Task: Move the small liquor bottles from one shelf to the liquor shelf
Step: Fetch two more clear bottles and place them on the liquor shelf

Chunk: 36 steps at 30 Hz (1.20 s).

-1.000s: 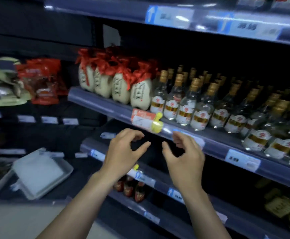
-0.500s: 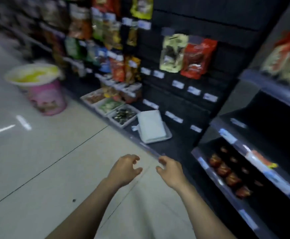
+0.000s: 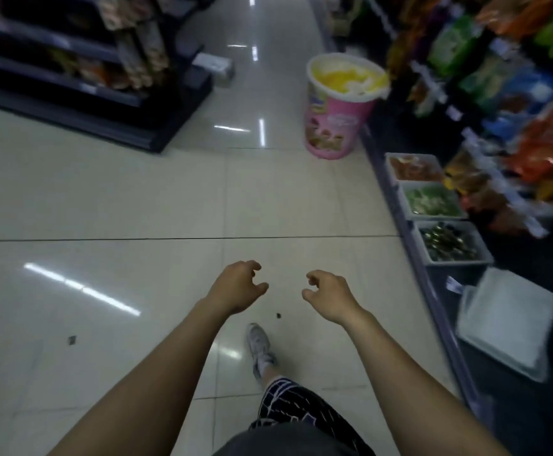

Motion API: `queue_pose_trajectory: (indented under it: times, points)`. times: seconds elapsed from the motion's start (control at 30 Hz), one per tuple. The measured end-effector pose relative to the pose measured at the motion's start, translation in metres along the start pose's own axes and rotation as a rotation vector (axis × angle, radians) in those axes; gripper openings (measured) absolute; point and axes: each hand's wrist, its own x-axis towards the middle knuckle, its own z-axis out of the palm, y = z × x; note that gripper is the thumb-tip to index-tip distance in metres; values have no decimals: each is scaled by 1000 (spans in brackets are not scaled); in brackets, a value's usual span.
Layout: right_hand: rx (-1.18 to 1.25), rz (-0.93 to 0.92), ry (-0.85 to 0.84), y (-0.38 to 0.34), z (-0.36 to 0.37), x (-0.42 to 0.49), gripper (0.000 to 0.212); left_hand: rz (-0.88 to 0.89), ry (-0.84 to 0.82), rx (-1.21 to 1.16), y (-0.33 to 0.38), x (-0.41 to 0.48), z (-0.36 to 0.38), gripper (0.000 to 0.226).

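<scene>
No liquor bottles and no liquor shelf are in view now. I look down a shop aisle at a pale tiled floor (image 3: 110, 199). My left hand (image 3: 235, 286) and my right hand (image 3: 329, 292) hang out in front of me over the floor, a short gap between them. Both hold nothing, with the fingers loosely curled and apart. My right foot in a grey shoe (image 3: 260, 348) is stepping forward below the hands.
A big pink display tub (image 3: 334, 126) with a yellow top stands on the floor ahead right. White bins of snacks (image 3: 433, 199) and a flat white tray (image 3: 505, 320) line the right shelf base, snack bags hanging above. A dark shelf unit (image 3: 81, 70) stands far left.
My view has swung left from the bottle shelves to the aisle floor. Both empty hands came away from the shelf and now hang over the tiles. A foot has come into view.
</scene>
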Motion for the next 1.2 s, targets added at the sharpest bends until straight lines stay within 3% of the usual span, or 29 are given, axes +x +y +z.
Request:
queue_pose_trajectory:
  times: [0.3,0.5,0.83,1.2]
  points:
    - [-184,-243,-393,-222,64,200,59,-459,184,-174,-161,52,-144,61]
    - [-346,-397,-509,-373,134,285,56,-652,295,-289,-277,68,-221,61]
    - [-476,-490,-492,-655,245,394,56,-669,406,-352,-493,122,-417,63]
    - [-433,-584,-445,-923,337,503,55,-649,499,-344,-689,175,-641,60]
